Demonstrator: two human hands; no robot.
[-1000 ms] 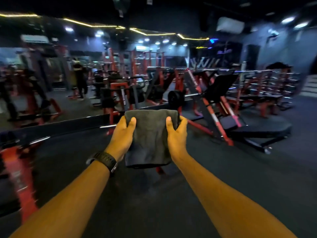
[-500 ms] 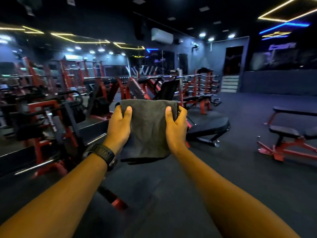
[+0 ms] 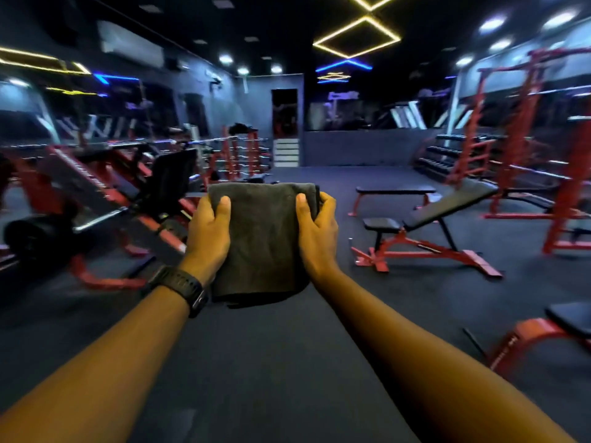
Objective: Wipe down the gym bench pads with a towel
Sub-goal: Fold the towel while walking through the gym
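A folded dark grey towel (image 3: 263, 238) hangs in front of me at chest height. My left hand (image 3: 209, 236), with a black watch on its wrist, grips the towel's left edge. My right hand (image 3: 316, 233) grips its right edge. To the right stands an incline bench (image 3: 447, 203) with black pads on a red frame, its small seat pad (image 3: 382, 223) nearest me. Behind it is a flat bench (image 3: 395, 189) with a black pad. Both benches are well beyond my hands.
Red leg-press and plate machines (image 3: 96, 193) fill the left side. Red racks (image 3: 543, 155) and a dumbbell rack (image 3: 447, 155) line the right. Another red-framed pad (image 3: 569, 321) sits at the lower right. Dark rubber floor (image 3: 287, 362) stretches ahead to steps (image 3: 287, 151) at the back.
The view has swung to the right: the machines slid left, and the benches on the right moved towards the centre. Both hands keep the same hold on the towel.
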